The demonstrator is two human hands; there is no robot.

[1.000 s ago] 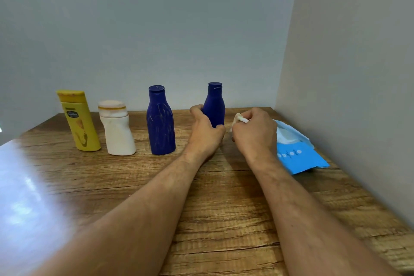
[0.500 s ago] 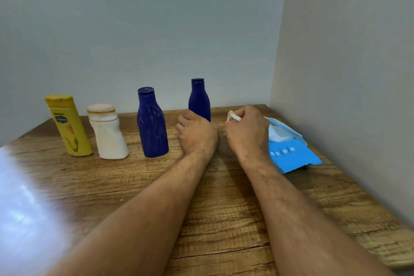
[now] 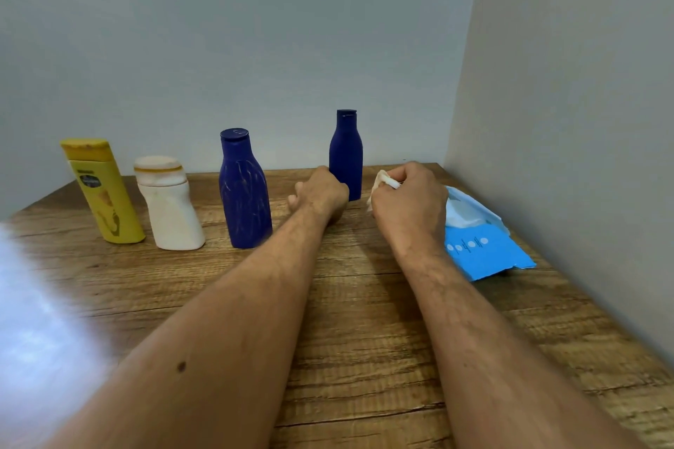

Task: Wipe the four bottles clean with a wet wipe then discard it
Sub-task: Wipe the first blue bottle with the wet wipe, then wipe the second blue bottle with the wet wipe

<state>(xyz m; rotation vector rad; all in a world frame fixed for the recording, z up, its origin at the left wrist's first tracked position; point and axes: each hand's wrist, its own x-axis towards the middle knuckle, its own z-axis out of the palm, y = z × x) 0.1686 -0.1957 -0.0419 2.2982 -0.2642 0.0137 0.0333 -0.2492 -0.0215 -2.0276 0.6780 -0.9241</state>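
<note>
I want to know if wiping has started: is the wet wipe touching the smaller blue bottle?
Apart. The head view shows bare wall and table between the wet wipe in the right hand and the smaller blue bottle.

The left hand (image 3: 321, 193) hid the far blue bottle's (image 3: 345, 153) base, the right hand (image 3: 408, 204) most of the wipe (image 3: 386, 180), at twelve o'clock.

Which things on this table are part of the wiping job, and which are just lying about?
Job: yellow bottle, white bottle, streaked blue bottle, smaller blue bottle, wet wipe pinched in the right hand.

Lying about: blue wipes pack.
</note>
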